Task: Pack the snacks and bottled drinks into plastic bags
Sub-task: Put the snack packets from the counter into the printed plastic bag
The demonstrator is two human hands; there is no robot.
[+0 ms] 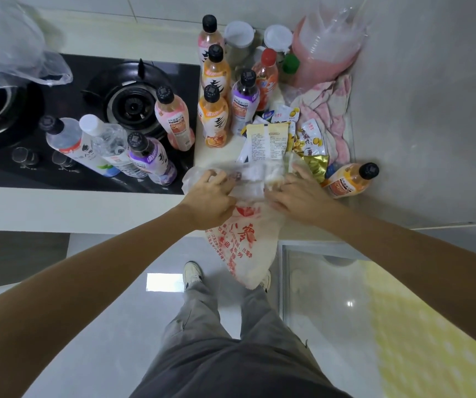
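Observation:
A white plastic bag with red print (245, 242) hangs over the counter's front edge, its mouth up on the counter. My left hand (211, 195) grips the bag's left rim. On the right rim, my right hand (297, 193) holds the plastic with curled fingers. Just behind the bag's mouth lie snack packets (271, 142), yellow and white. Several bottled drinks (216, 73) stand behind them. An orange bottle (348, 180) lies on its side to the right of my right hand. More bottles (150, 156) stand and lie on the hob's right part.
A black gas hob (133, 96) fills the counter's left. A clear plastic bag (15, 47) lies at its far left. Jars, a pink container (325, 50) and a pink cloth (331, 110) crowd the back right corner by the wall. Below are my legs and the tiled floor.

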